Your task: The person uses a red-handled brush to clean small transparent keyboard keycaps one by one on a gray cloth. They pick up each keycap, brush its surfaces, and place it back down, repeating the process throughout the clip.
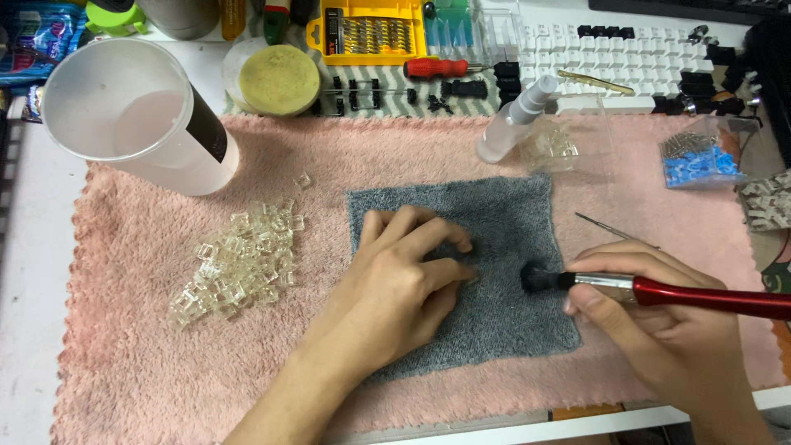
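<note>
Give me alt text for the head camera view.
A right hand holds a red-handled brush, bristles on a grey cloth, facing the left hand, whose fingertips press on that cloth. A pile of clear plastic pieces lies on the pink towel.

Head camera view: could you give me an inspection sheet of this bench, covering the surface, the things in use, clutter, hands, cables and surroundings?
Surface: pink fluffy towel with a smaller grey cloth laid on it.
Things in use: red-handled brush, its dark bristles on the grey cloth; whatever sits under the left fingertips is too small to tell.
Clutter: heap of clear plastic pieces, translucent cup lying on its side, small spray bottle, clear box of blue parts, thin metal pick.
Hands: left hand presses fingertips on the grey cloth; right hand grips the brush.
Cables: nothing seen.
Surroundings: yellow bit set, red screwdriver, round yellow-green sponge, black and white keycaps.
</note>
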